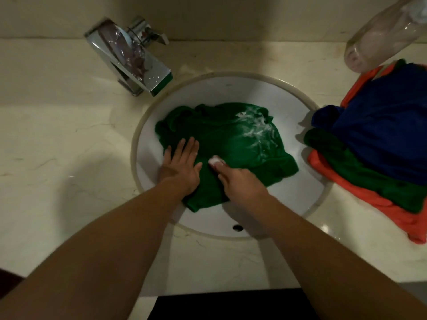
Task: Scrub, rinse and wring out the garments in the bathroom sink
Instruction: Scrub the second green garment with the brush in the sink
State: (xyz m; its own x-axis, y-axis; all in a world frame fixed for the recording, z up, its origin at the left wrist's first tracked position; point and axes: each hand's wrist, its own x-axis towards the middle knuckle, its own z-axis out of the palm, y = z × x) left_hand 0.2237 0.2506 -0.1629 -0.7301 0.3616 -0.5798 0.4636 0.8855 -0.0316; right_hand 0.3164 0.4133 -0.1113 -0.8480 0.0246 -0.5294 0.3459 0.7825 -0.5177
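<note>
Your left hand lies flat, fingers straight, pinning the wet green garment in the white sink; your right hand curls round a white soap bar. That slick bar could squirt free, and limp cloth may bunch if the flat hand slips. Farther off, suds streak the fabric; soft stacked garments wait on the counter, an angular chrome tap behind.
</note>
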